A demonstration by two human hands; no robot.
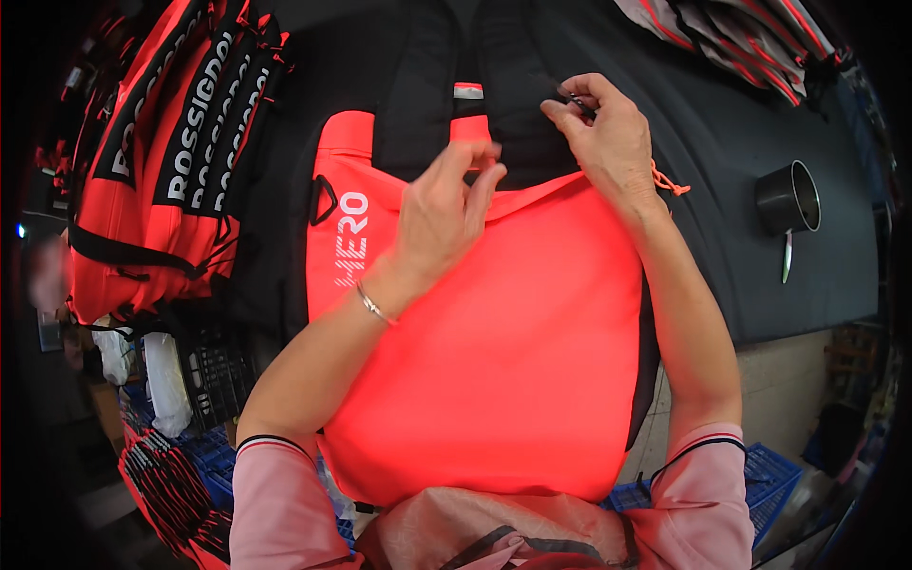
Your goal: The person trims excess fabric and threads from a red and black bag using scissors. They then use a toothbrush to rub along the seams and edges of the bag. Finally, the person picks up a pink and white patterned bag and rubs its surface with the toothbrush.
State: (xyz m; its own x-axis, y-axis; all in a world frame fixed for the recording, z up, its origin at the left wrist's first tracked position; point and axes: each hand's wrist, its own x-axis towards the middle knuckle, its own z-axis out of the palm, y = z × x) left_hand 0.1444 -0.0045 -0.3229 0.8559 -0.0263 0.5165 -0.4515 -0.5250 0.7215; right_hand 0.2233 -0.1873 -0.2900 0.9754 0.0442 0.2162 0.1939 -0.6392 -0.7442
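A black counter (pixel 722 256) spreads beneath the left grip (pixel 442 211) and right grip (pixel 610 144). On the near side of the right grip, past the counter's edge, are greyish floor (pixel 784 385) and a blue crate (pixel 774 483). Far left of the left grip glows a small light (pixel 21 230).

Short pale-pink sleeves (pixel 701 508), cuffs (pixel 275 442) banded dark, white and red — thin silver bangle (pixel 371 304) on the left wrist (pixel 391 283)

The head view looks down from close above the red bag (pixel 494 370).
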